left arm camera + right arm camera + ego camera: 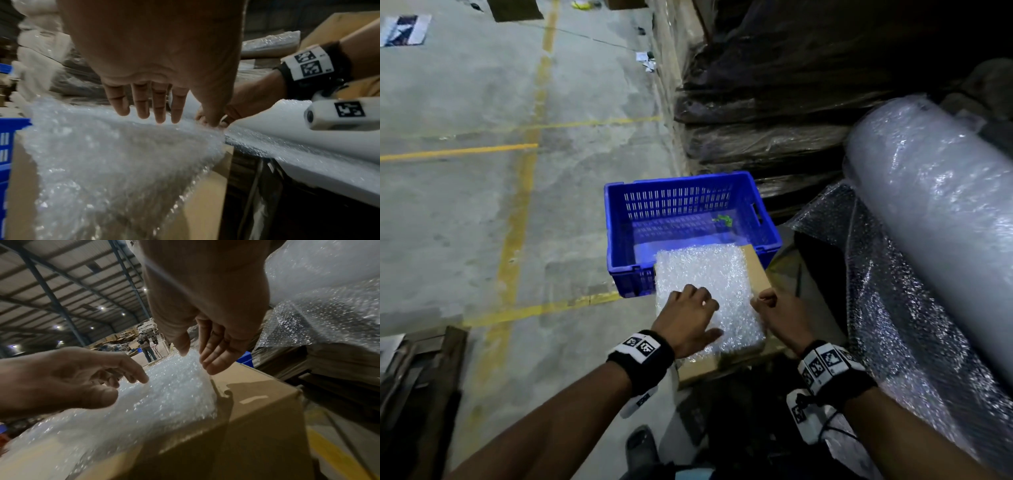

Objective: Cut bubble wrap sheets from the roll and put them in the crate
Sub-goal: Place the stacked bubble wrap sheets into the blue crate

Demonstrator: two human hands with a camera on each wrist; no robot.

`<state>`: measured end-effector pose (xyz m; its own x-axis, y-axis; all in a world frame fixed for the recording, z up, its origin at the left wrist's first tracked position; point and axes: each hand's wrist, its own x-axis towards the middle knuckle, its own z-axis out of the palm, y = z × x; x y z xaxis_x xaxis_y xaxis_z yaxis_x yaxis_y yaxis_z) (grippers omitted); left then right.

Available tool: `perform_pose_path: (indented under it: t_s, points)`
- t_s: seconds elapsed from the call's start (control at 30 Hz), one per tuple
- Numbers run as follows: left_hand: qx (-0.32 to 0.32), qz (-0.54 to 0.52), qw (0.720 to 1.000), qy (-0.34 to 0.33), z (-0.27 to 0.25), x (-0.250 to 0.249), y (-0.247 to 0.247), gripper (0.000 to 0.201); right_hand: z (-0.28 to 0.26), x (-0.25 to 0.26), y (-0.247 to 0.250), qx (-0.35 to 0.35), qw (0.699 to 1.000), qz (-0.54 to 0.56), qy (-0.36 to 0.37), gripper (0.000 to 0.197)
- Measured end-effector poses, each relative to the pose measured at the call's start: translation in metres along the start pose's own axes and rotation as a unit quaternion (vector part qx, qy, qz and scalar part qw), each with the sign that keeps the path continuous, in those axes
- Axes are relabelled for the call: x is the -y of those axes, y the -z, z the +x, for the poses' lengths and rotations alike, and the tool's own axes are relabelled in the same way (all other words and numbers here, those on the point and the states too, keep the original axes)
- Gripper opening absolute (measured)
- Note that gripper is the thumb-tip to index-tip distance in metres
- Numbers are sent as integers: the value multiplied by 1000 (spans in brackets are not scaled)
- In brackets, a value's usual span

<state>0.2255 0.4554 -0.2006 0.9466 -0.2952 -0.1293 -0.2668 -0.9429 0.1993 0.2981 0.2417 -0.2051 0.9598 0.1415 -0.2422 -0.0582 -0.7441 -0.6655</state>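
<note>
A: Head view dim overall; concrete floor [465, 205] evenly lit, upper right corner near black. Blue crate [688, 219] oversaturated, glowing.

B: Source?

A: Small ceiling lamps [102, 308] in the right wrist view, faint starburst flare. Bubble wrap sheet [705, 274] and roll [935, 205] throw speckled glare.

B: Sharpness?

A: Left wrist view soft; sheet [102, 162] smeared, left edge blurred. Right hand [205, 296] close to lens, out of focus, casts a shadow on the cardboard box [257, 410]. Straight lines bow at frame edges.

one blue crate [690, 219], one bubble wrap roll [941, 219], one cardboard box [246, 410], two hands.
</note>
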Motion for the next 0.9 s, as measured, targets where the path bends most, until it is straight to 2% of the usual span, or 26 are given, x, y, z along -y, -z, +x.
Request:
perform_pose_path:
  t_s: [0.17, 0.23, 0.33, 0.43, 0.6, 0.73, 0.83, 0.9]
  points:
    - [40, 38, 998, -29, -10, -16, -18, 76, -30, -15, -6, -2, 999, -24, -27, 22]
    - [45, 41, 998, -35, -12, -19, -18, 73, -39, -19, -9, -2, 999, -27, -39, 25]
    - [42, 45, 997, -36, -12, -21, -15, 58, -42, -16, -9, 7, 997, -29, -73, 31]
    - [54, 26, 998, -30, -12, -20, -11, 59, -39, -14, -7, 27, 994, -13, -108, 25]
    - [41, 2, 999, -27, -14, -18, -10, 48, -38, -14, -2, 16, 985, 104, -134, 16]
    - [37, -14, 999, -26, -13, -15, -10, 36, -45, 5, 5, 11, 948, 271, -167, 10]
    - [13, -46, 999, -13, -10, -10, -13, 27, -45, 12, 7, 12, 929, 334, -161, 9]
    - [3, -50, 999, -5, -9, -10, -13, 30, -43, 15, 6, 19, 923, 350, -159, 8]
